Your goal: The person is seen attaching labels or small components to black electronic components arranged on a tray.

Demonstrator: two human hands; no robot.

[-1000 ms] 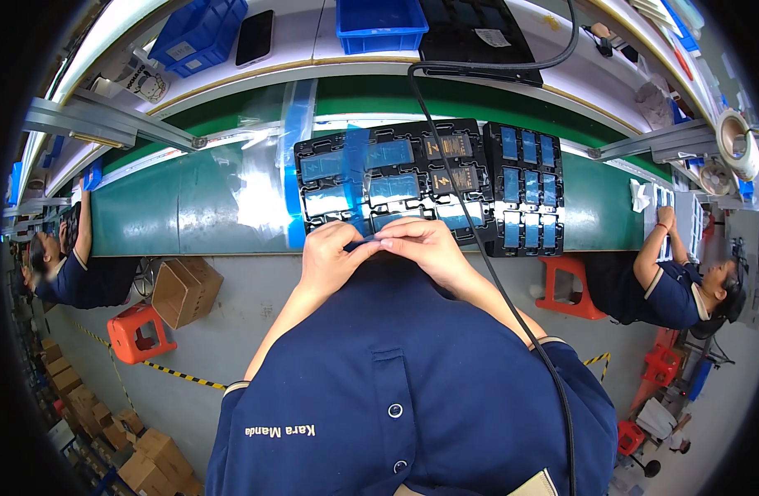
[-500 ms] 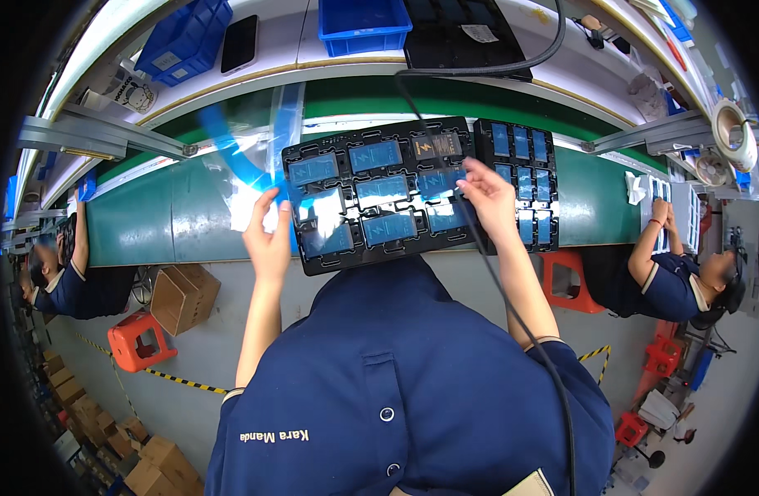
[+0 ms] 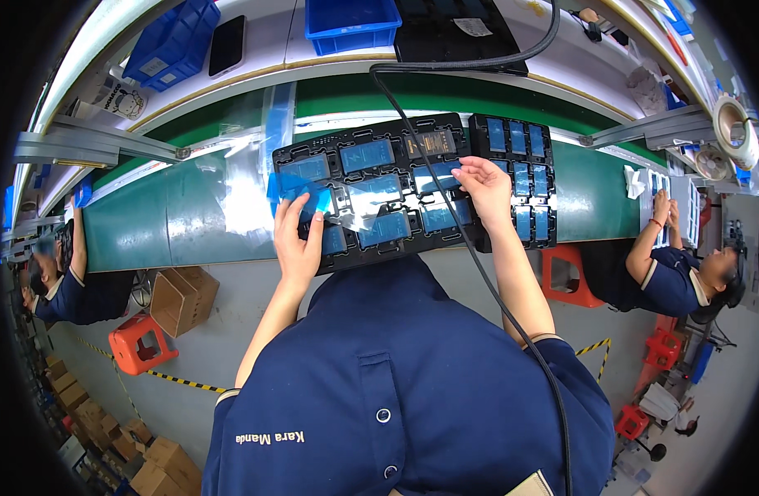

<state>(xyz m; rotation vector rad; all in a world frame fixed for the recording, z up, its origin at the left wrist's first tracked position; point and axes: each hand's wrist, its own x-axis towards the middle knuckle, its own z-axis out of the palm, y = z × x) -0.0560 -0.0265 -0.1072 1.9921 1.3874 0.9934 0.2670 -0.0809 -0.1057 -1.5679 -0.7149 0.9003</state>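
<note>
A black tray (image 3: 406, 245) lies slightly tilted on the green bench, holding several flat battery packs in slots. Most packs look blue under film; one pack (image 3: 430, 144) at the far right of the tray is dark grey. My left hand (image 3: 298, 248) is over the tray's left side, fingers closed on a piece of blue film (image 3: 290, 183). At the tray's right side my right hand (image 3: 489, 192) pinches by the edge of a blue-covered pack (image 3: 434, 176). What its fingertips hold, if anything, is too small to make out.
A second black tray (image 3: 555, 198) of blue-covered packs stands to the right. A black cable (image 3: 483, 260) crosses over the main tray. Clear plastic film (image 3: 245, 178) lies to the left. The shelf beyond holds blue bins (image 3: 352, 38) and a phone (image 3: 227, 45). Co-workers sit on both sides.
My left hand has moved right, over the tray, and the long blue strip near it now appears as a bunched piece. My right hand has shifted slightly left.
</note>
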